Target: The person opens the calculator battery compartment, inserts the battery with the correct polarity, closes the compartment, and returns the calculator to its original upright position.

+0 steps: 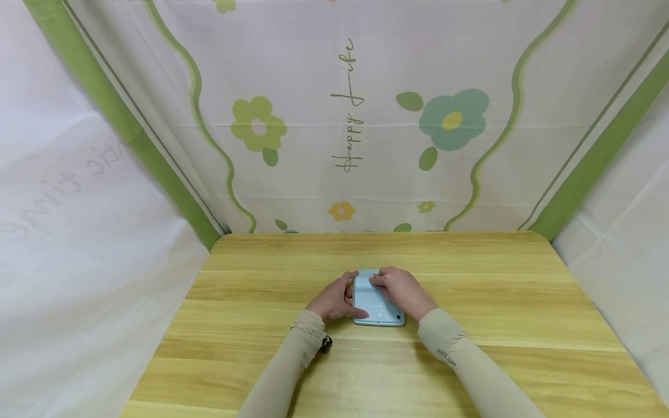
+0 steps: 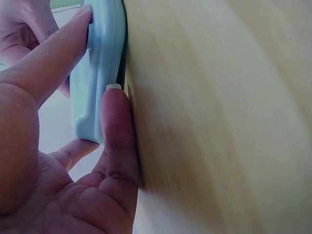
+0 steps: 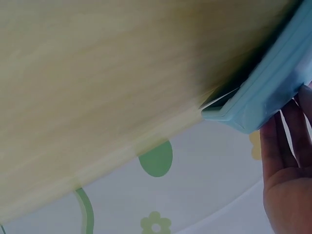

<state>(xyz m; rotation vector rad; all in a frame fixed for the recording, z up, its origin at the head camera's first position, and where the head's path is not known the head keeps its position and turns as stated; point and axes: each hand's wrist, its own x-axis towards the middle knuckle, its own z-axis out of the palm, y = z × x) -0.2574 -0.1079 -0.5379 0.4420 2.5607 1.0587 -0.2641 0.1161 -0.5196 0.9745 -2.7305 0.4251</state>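
A flat pale blue tablet-like device point(image 1: 380, 302), with small print and a dark round spot near one corner, lies on the wooden table. My left hand point(image 1: 334, 299) grips its left side. The left thumb reaches onto the near part of the upper face, and a finger is at the far left corner. In the left wrist view, a fingertip point(image 2: 117, 117) is against the device's rim point(image 2: 105, 53), close to the tabletop. My right hand point(image 1: 405, 290) reaches over the right side, fingertips on the far part of the upper face; whether they pinch anything there I cannot tell.
Wood-grain tabletop point(image 1: 251, 325) surrounds the device. Behind it hangs a white cloth point(image 1: 303, 75) with printed flowers and lettering, meeting the table's far edge. Plain-looking white cloth panels with green borders close off the left and right sides.
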